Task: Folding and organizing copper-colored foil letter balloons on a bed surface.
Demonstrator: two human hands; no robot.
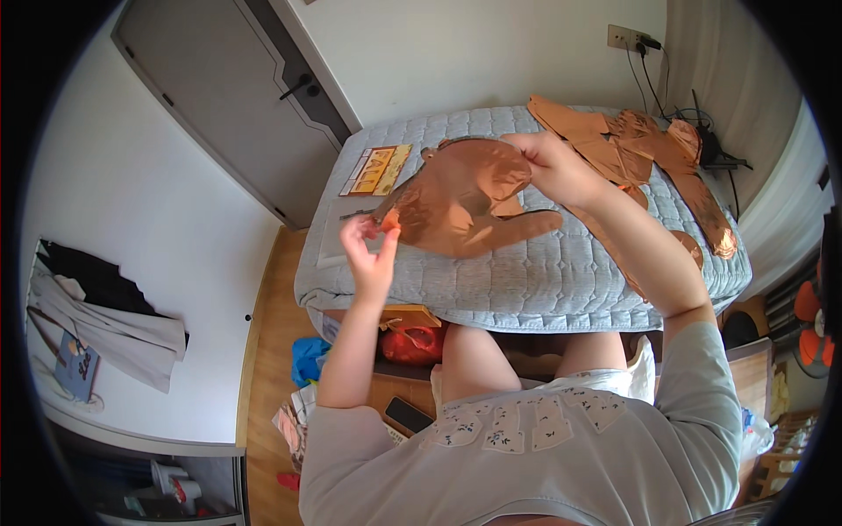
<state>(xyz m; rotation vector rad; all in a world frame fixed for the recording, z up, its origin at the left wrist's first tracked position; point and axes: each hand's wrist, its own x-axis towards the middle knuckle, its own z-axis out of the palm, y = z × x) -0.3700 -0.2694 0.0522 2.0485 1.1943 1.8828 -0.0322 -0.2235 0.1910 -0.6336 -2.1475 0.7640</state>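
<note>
A flat brown foil balloon (456, 202) is stretched between my two hands above the bed, its shiny skin creased and a rounded lobe pointing right. My left hand (370, 250) pinches its lower left edge, where a small orange patch shows at the fingertips. At the upper right edge, my right hand (557, 167) grips the foil between thumb and fingers. More flat brown foil balloons (588, 145) lie overlapping on the bed's right side, beyond my right forearm. To the left of the held balloon lies a yellow and orange printed card (377, 170).
The bed (517, 294) has a grey quilted cover. A clear plastic sheet or bag (338, 237) lies near its left edge. Black cables and a dark device (715, 149) sit at the far right corner. Below are a red bag (410, 345) and a phone (410, 415).
</note>
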